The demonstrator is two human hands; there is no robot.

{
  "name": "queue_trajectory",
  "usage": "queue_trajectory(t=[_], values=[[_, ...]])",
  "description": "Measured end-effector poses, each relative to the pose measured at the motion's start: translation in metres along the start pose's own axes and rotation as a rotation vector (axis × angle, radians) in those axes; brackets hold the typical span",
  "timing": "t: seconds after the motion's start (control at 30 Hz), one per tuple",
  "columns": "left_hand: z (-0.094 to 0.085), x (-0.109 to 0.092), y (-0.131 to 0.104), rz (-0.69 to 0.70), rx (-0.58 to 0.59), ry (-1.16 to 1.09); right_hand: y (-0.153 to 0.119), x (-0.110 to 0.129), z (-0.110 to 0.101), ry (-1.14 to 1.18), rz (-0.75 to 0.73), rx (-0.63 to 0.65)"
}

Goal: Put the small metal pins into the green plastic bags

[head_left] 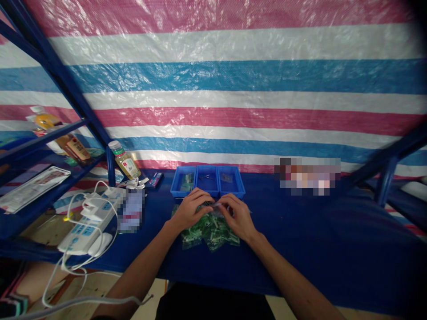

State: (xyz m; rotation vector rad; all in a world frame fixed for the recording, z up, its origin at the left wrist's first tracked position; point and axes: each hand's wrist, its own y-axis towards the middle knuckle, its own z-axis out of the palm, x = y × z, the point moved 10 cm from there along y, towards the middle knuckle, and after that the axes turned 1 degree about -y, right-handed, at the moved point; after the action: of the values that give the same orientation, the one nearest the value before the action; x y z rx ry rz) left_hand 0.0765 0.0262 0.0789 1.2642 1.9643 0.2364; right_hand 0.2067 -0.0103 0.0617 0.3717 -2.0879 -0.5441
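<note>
We have the blue table (300, 231) before us, three blue bins (207, 181) just beyond our fingers, holding only a few small items, so most sorting seems left. Under our palms lies a heap of green packets (210, 231). Our left hand (190, 208) and right hand (237, 216) pinch one clear small bag (213, 205) between curled fingertips.

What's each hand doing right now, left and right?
Left hand: fingers closed on a small clear bag.
Right hand: fingers pinching the same bag.
</note>
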Motion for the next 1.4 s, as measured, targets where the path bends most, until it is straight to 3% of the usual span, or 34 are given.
queue_trajectory(t=[0.2, 0.4, 0.77, 0.9, 1.07, 1.4], values=[[0.005, 0.003, 0.0, 0.018, -0.011, 0.016, 0.0, 0.003, 0.005, -0.002, -0.01, 0.026], [0.006, 0.011, -0.002, -0.047, -0.021, -0.036, -0.002, -0.004, 0.015, 0.024, 0.0, 0.075], [0.008, 0.003, 0.0, -0.009, 0.03, -0.036, -0.002, -0.019, 0.012, 0.117, 0.125, 0.024], [0.011, 0.011, -0.003, -0.075, 0.031, -0.005, -0.004, -0.026, 0.01, 0.218, 0.183, -0.037], [0.008, 0.023, -0.008, -0.178, -0.057, -0.033, -0.002, -0.027, 0.005, 0.256, 0.189, -0.065], [0.0, 0.008, -0.004, -0.052, -0.08, 0.019, -0.002, -0.034, 0.006, 0.243, 0.237, -0.027]])
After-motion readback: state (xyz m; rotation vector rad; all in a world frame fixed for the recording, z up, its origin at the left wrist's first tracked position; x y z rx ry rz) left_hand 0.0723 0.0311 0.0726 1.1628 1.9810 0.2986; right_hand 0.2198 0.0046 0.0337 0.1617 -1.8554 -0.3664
